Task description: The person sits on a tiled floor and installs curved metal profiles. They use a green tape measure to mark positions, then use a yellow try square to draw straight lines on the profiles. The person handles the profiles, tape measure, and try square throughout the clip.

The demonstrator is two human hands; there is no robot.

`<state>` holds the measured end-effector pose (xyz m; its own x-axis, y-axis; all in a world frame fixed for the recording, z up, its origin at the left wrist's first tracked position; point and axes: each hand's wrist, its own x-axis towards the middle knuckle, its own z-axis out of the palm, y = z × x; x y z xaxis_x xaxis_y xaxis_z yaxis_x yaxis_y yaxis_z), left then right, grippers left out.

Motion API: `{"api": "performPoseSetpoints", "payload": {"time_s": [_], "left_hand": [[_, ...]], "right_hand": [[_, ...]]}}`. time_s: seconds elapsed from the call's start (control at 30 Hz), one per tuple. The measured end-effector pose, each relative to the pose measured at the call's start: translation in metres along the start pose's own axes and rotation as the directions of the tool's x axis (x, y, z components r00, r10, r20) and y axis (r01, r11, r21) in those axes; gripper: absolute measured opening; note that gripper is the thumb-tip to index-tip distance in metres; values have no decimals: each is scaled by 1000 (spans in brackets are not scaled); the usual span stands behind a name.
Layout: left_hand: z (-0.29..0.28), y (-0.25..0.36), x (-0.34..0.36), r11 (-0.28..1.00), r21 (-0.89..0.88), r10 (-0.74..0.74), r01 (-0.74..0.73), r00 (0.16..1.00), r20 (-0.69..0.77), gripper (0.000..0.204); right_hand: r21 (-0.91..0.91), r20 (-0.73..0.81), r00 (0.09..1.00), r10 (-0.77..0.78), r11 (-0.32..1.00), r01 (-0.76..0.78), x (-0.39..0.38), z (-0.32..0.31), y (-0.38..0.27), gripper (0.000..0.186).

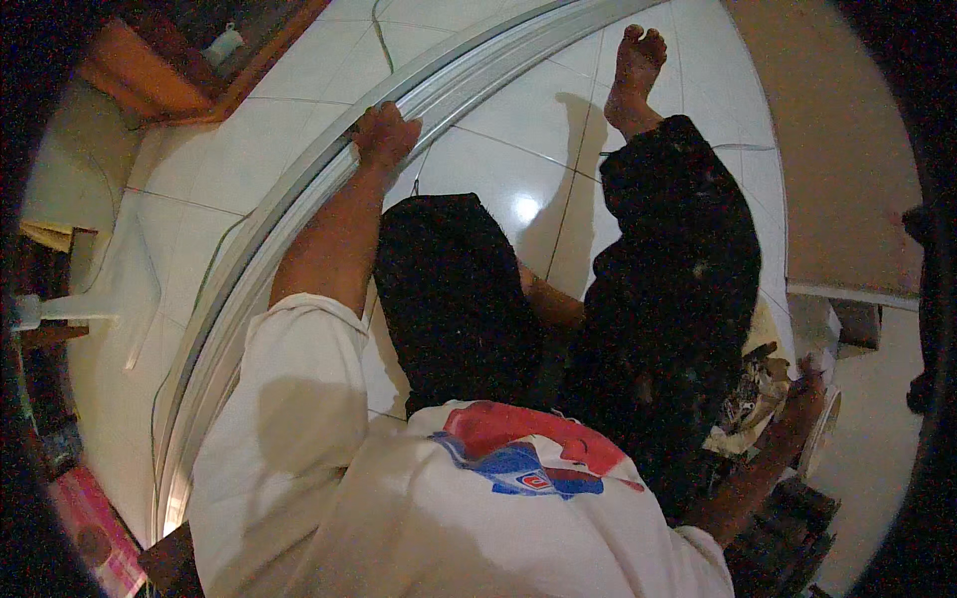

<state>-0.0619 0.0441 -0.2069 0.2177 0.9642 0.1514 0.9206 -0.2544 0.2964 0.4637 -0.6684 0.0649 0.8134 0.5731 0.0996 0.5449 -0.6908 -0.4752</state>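
Observation:
My left hand is closed over long silver metal rails, which lie on the tiled floor to my left and run from beside me toward the upper middle of the view, curved by the lens. At the lower right, my right hand is by a cream bag with a jumble of small items in it, beside my dark-trousered leg. Its fingers look curled around something too small and dim to name.
I sit on white tiles, one bare foot stretched forward. An orange wooden cabinet stands upper left, with thin cords near it. A pink object lies lower left. A wall or board borders the right, with dark items below.

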Motion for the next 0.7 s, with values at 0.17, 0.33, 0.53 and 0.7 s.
{"api": "performPoseSetpoints", "payload": {"time_s": [0.17, 0.33, 0.53, 0.7], "left_hand": [[-7, 10, -9, 987, -133, -77, 85, 995, 68, 54], [-17, 13, -4, 987, -143, -72, 78, 996, 50, 53], [25, -22, 2, 996, -76, -45, 42, 998, -44, 49], [25, -138, 17, 981, 16, 191, -196, 970, 147, 56]], "right_hand": [[-104, 191, 979, 73, 993, -54, -27, 110, 1, 35], [180, 323, 918, 229, 938, -297, 47, 190, -26, 30], [161, 227, 971, 78, 980, -117, 121, 206, -66, 23], [348, 182, 983, -27, 937, -39, 134, 211, -118, 27]]}}
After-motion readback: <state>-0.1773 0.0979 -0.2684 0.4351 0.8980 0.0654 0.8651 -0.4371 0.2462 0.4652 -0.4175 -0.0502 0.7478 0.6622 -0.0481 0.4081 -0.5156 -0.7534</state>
